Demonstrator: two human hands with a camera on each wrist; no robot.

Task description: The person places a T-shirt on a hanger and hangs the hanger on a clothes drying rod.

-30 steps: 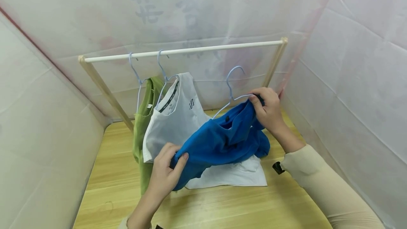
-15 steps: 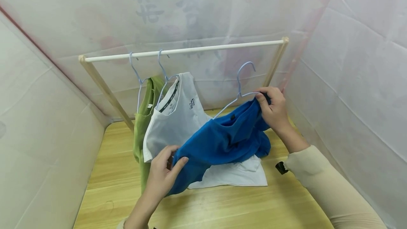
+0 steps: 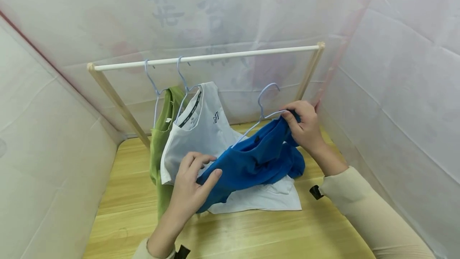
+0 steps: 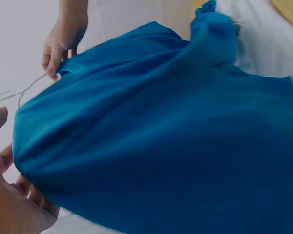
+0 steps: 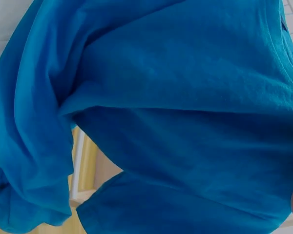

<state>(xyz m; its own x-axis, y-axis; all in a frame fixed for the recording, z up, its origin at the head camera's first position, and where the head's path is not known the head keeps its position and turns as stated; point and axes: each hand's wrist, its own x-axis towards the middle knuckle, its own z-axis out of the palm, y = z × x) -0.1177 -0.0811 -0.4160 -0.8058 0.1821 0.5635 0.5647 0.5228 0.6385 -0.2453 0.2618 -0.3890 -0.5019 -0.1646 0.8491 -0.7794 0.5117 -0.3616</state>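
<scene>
A blue shirt (image 3: 248,167) hangs slantwise between both hands, with a pale blue wire hanger (image 3: 262,107) coming out of its neckline. My right hand (image 3: 303,127) pinches the shirt's right shoulder together with the hanger's arm. At the lower left shoulder is my left hand (image 3: 190,185), its thumb lifted off the cloth. In the left wrist view, the fingers of the left hand (image 4: 19,200) reach behind the shirt's edge (image 4: 136,131), thumb apart. The hanger's hook stands free, below the rack's white rod (image 3: 248,54). Blue cloth (image 5: 185,73) fills most of the right wrist view.
On the rod's left part hang a green top (image 3: 163,131) and a white sleeveless top (image 3: 201,131), each on a wire hanger. White fabric (image 3: 258,201) lies on the wooden table (image 3: 251,235) beneath the blue shirt. Pale sheet walls (image 3: 406,91) enclose the space.
My left hand has loosened from the shirt's shoulder, its thumb coming off the cloth. The hanger rose to the right, then dropped back leftward with my right hand.
</scene>
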